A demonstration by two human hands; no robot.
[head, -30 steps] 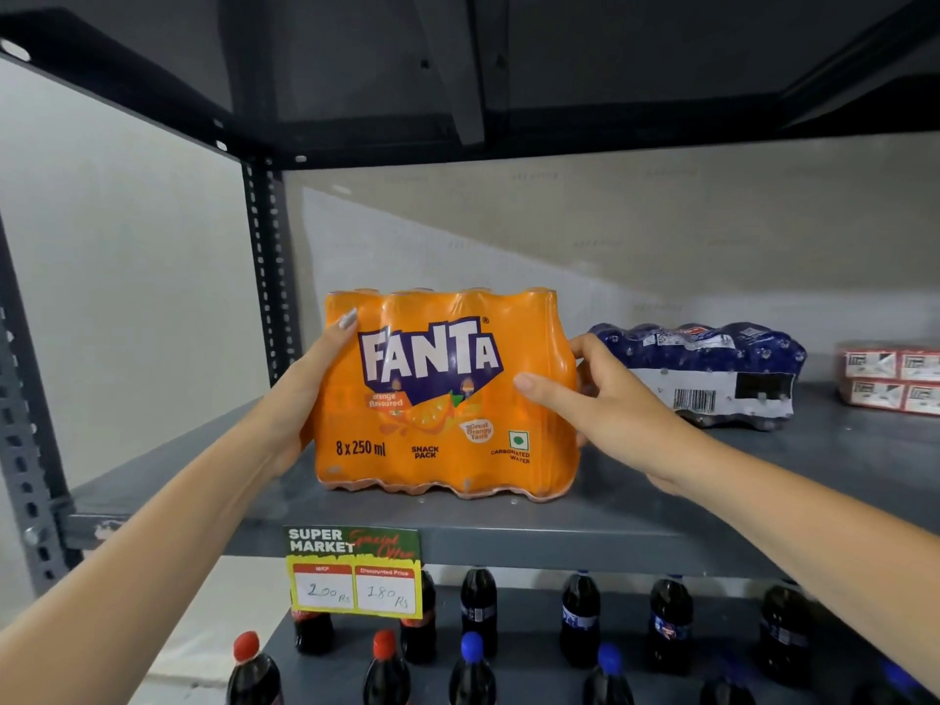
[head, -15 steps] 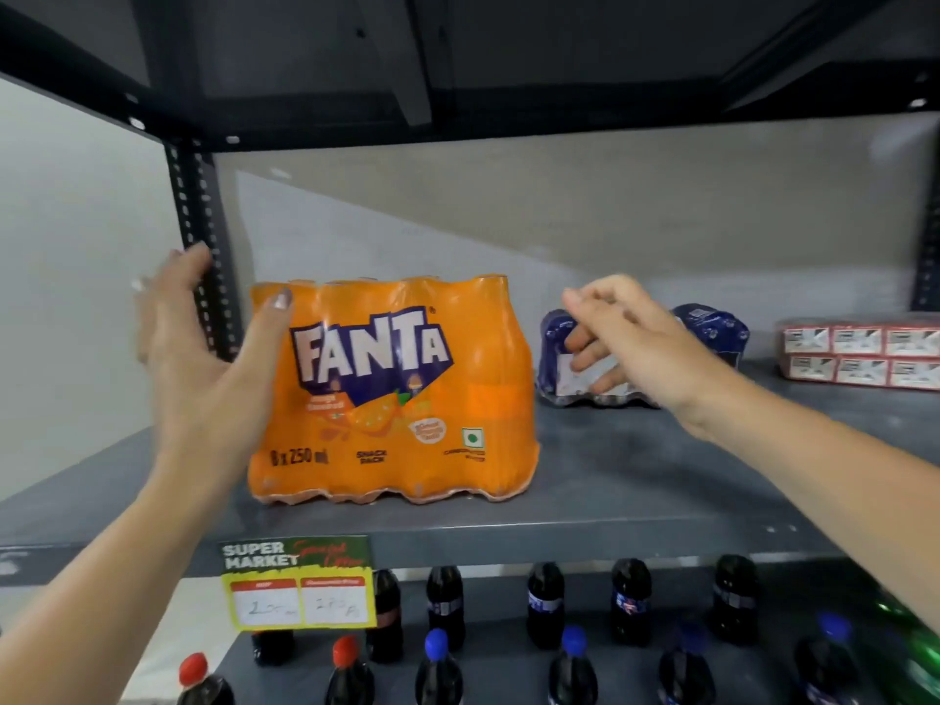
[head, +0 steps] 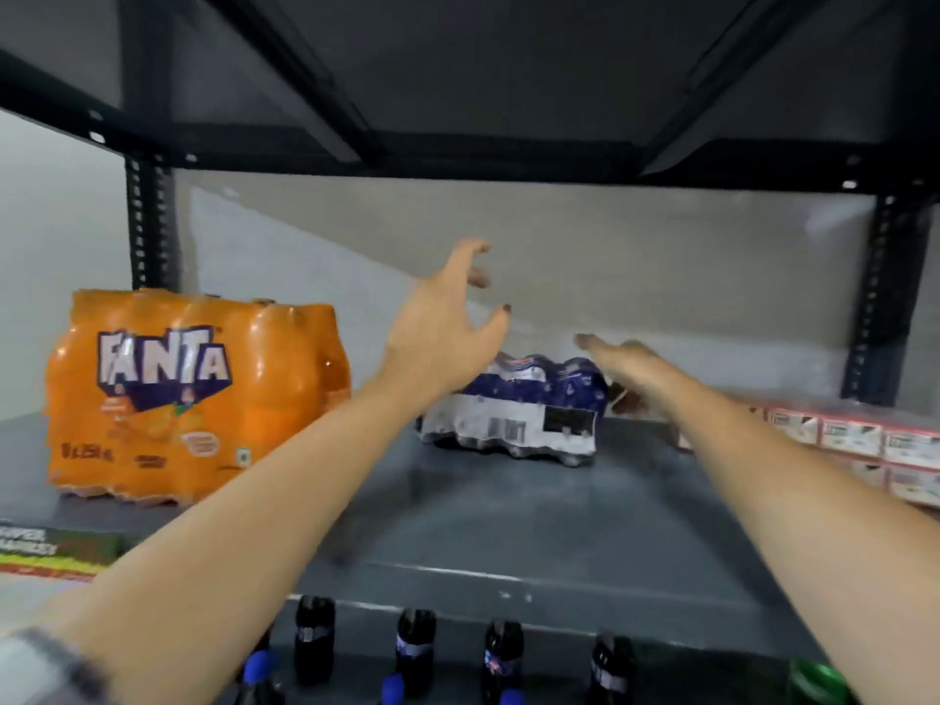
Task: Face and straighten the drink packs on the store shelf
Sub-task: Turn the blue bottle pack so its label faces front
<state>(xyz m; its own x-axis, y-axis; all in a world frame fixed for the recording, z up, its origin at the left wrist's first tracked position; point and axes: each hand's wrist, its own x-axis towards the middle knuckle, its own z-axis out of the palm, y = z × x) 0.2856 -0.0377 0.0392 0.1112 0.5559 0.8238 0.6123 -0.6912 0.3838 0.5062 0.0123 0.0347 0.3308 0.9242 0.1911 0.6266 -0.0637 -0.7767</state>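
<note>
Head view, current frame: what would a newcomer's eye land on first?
The bright orange shrink-wrapped Fanta pack upright at the grey metal shelf's left front. Next, the open left hand and right hand reaching toward the blue-and-white wrapped bottle pack, set farther back at the middle.

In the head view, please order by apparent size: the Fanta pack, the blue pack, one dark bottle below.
1. Fanta pack, though it sits nearer the camera.
2. Blue pack, farther back, so true size is unsure.
3. Dark bottle, partly hidden.
</note>
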